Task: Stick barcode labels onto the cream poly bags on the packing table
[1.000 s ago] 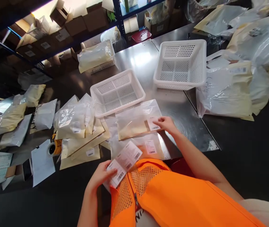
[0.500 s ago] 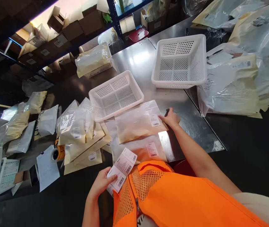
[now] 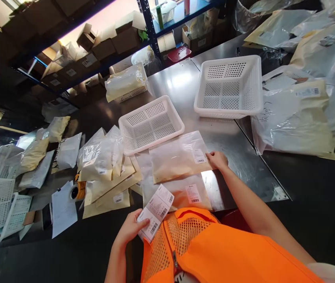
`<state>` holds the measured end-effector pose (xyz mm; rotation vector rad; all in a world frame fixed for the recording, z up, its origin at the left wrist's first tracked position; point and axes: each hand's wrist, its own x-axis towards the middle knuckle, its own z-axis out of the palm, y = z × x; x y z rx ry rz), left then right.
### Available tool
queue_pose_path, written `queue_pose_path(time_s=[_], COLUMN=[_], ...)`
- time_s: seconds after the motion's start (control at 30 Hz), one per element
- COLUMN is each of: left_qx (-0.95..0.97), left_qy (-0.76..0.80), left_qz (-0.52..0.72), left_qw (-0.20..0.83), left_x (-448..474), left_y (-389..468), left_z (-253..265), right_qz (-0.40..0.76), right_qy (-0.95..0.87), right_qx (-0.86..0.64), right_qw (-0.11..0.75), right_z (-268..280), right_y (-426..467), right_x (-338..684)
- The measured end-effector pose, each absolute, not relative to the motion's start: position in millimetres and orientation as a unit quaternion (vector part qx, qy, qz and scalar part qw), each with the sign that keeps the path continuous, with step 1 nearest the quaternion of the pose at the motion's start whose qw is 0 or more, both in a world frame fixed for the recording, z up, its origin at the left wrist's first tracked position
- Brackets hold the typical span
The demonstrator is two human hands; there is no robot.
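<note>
My left hand [image 3: 132, 227] is closed around a strip of printed white barcode labels [image 3: 157, 208], held low in front of my vest. At the right edge of a flat plastic bag [image 3: 175, 157], my right hand [image 3: 218, 160] has its fingers together, right beside the barcode label [image 3: 199, 156] stuck there. The bag is pale, with a clear front. Partly beneath it lies a second bag [image 3: 167, 196], nearer to me, with its own barcode label [image 3: 193, 193]. The far tips of my right fingers are hard to make out.
A white perforated basket [image 3: 152, 147] stands just behind the bags, and a larger one [image 3: 229, 114] at the back right. Piled labelled bags [image 3: 98, 157] lie left, near a tape roll [image 3: 80, 190] and a paper sheet [image 3: 64, 210]. Large filled bags [image 3: 297, 122] sit at right.
The view has shifted, so the table appears lower and farther right. My right thumb and fingers have drawn together at the bag's edge. My left hand still holds the labels.
</note>
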<state>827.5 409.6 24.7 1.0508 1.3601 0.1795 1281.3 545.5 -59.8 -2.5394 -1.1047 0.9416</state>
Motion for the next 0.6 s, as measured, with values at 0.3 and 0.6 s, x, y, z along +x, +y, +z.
queue_pose_path(time_s=[0.3,0.6], left_qx=[0.474,0.769], left_qy=[0.611,0.453], left_qz=[0.104,0.008], left_qw=[0.625,0.451], left_x=[825.8,902.5], left_y=[397.6,498.8], left_z=[12.0,-7.3], right_qz=[0.378,0.334], right_qy=[-0.377,-0.403], right_qx=[-0.822,-0.838], right_qw=[0.198,0.156], right_z=[-67.0,-64.1], right_y=[519.9,485.9], right_x=[1268.3,1232.3])
